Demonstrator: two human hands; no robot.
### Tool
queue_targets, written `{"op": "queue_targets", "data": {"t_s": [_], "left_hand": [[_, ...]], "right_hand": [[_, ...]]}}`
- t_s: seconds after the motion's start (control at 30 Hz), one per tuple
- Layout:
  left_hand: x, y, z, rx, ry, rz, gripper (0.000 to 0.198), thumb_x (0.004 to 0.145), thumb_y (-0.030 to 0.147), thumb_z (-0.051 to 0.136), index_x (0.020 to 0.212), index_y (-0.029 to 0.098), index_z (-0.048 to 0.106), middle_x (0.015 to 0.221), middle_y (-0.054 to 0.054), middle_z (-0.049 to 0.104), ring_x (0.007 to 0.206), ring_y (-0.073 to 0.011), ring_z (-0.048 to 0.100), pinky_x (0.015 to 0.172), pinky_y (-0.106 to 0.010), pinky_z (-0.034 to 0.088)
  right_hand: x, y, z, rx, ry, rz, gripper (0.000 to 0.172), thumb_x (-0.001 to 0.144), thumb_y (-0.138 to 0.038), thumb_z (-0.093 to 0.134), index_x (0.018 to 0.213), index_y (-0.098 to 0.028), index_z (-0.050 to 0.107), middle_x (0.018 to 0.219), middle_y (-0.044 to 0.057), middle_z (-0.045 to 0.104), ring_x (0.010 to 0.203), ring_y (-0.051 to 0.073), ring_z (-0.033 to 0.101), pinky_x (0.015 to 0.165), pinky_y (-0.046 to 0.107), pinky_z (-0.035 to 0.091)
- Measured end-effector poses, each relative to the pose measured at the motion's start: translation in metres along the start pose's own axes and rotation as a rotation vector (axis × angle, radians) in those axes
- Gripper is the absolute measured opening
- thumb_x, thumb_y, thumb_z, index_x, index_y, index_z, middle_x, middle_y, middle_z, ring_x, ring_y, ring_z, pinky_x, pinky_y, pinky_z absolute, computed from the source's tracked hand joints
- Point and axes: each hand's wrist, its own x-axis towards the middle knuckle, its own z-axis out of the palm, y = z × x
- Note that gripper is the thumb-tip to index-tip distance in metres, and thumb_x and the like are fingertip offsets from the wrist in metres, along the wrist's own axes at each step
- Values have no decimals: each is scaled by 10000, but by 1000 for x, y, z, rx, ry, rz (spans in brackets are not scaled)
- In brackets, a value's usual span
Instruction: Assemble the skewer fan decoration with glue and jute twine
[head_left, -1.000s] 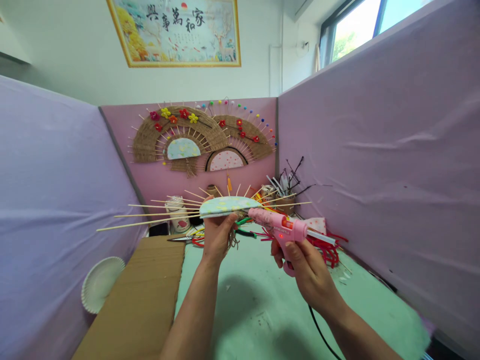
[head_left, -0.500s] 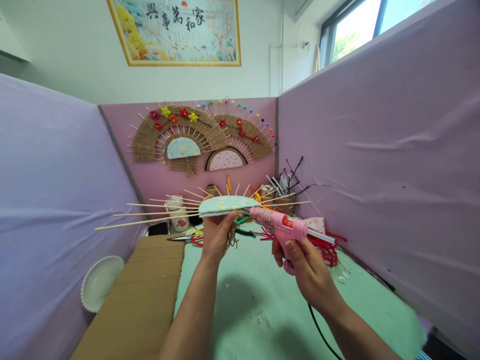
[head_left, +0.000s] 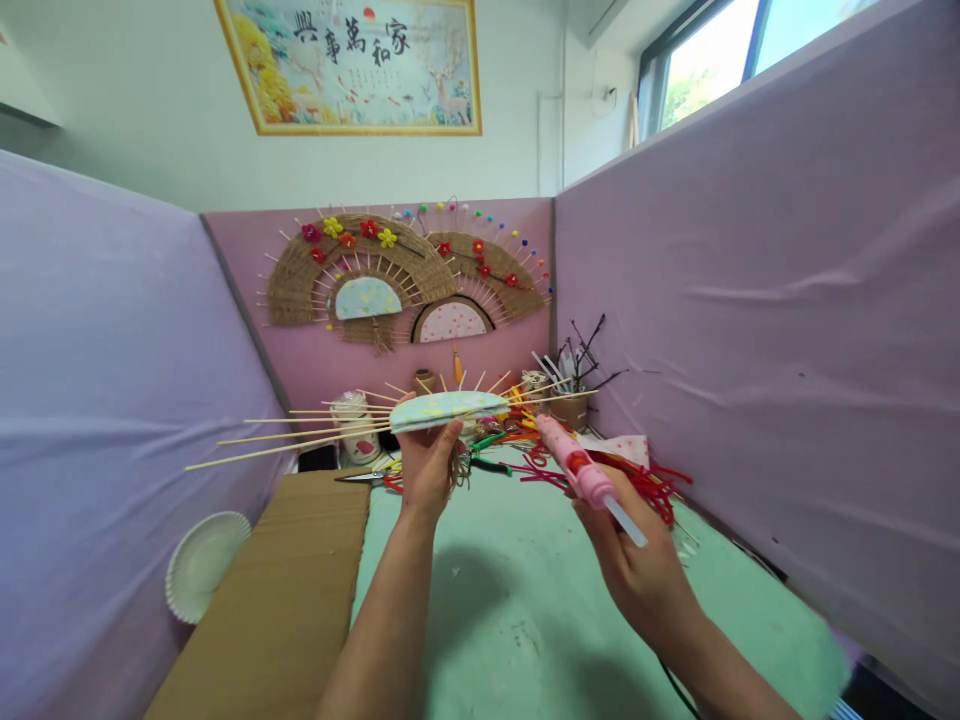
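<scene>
My left hand (head_left: 427,465) grips a half-round fan base (head_left: 450,406) covered in pale blue cloth with yellow marks. Thin wooden sticks (head_left: 262,440) fan out from its edge to both sides and away from me. Brown twine strands (head_left: 459,468) hang by my left fingers. In my right hand (head_left: 634,545) is a pink hot glue gun (head_left: 574,460), a clear glue stick poking out of its rear. Its nozzle points away from me, apart from the fan base. My right fingers are partly hidden behind the gun.
Green-handled pliers (head_left: 491,464) and scissors (head_left: 367,477) lie beyond my left hand. Red pipe cleaners (head_left: 652,485) are heaped at the right. Cardboard (head_left: 277,600) covers the left of the green table (head_left: 495,640). Two finished fans (head_left: 300,285) hang on the pink back panel.
The glue gun has pulled away from the fan base toward the right and turned its nozzle forward. The fan base has shifted slightly left and tilted a little.
</scene>
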Motion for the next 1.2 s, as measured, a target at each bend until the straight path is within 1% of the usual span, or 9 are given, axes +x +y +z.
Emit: {"op": "queue_targets", "data": {"t_s": [0.07, 0.23, 0.33, 0.53, 0.67, 0.8, 0.93, 1.07, 1.2], "left_hand": [[2, 4, -2, -35, 20, 1, 753, 580, 278, 903, 1182, 317, 452, 951, 49, 619, 689, -76, 618, 494, -136, 476], [7, 11, -6, -62, 60, 8, 779, 537, 301, 922, 1174, 313, 474, 886, 65, 627, 630, -64, 598, 486, -144, 466], [7, 13, -5, -78, 52, 21, 782, 520, 303, 929, 1166, 322, 490, 895, 66, 626, 647, -68, 605, 481, -143, 456], [1, 17, 2, -84, 31, 30, 758, 534, 292, 924, 1162, 323, 501, 901, 53, 619, 623, -61, 584, 469, -135, 453], [-1, 18, 4, -68, 19, 32, 760, 536, 307, 920, 1169, 330, 501, 893, 59, 618, 560, -47, 552, 458, -149, 450], [-4, 20, 7, -55, -15, 42, 784, 547, 278, 912, 1208, 331, 494, 885, 55, 615, 587, -62, 566, 467, -158, 460], [-9, 24, 9, -8, -47, 42, 837, 551, 257, 904, 1268, 327, 478, 784, 60, 623, 510, -62, 532, 464, -168, 462], [-11, 26, 6, 3, -53, 74, 903, 518, 271, 920, 1299, 344, 473, 855, 35, 675, 602, -103, 617, 552, -200, 523], [-11, 24, 1, -11, -83, 102, 917, 512, 268, 927, 1311, 345, 483, 996, -5, 712, 856, -181, 702, 791, -287, 575]], "right_hand": [[-6, 12, -11, -88, -34, -19, 327, 980, -451, 432, 1119, -202, 593, 1012, 88, 690, 876, 226, 645, 730, 320, 513], [-38, 68, -35, -337, -366, -82, 223, 922, -402, 554, 1009, -226, 660, 897, 71, 713, 791, 235, 670, 675, 329, 544], [-68, 99, -38, -484, -447, -113, 133, 873, -315, 612, 932, -224, 690, 855, 68, 715, 775, 243, 689, 674, 343, 566], [-102, 116, -31, -648, -565, -140, 165, 799, -200, 637, 946, -209, 710, 980, 104, 712, 859, 254, 695, 747, 370, 589], [-68, 89, -36, -703, -505, -304, 376, 646, -217, 778, 1012, -158, 714, 1046, 165, 714, 926, 346, 678, 733, 449, 591], [-6, 19, -33, -475, -173, -491, 383, 871, -273, 649, 1237, -166, 607, 1172, 153, 653, 1051, 300, 624, 874, 461, 540], [36, -34, -5, -249, 66, -728, 441, 901, -152, 592, 1337, -190, 542, 1136, 125, 647, 1064, 256, 594, 921, 427, 509], [49, -40, 24, -204, 130, -812, 529, 904, -140, 566, 1420, -217, 481, 1175, 118, 643, 1103, 260, 584, 947, 445, 505], [53, -35, 34, -225, 135, -833, 554, 912, -150, 560, 1450, -230, 451, 1209, 115, 637, 1128, 261, 571, 972, 448, 494]]}}
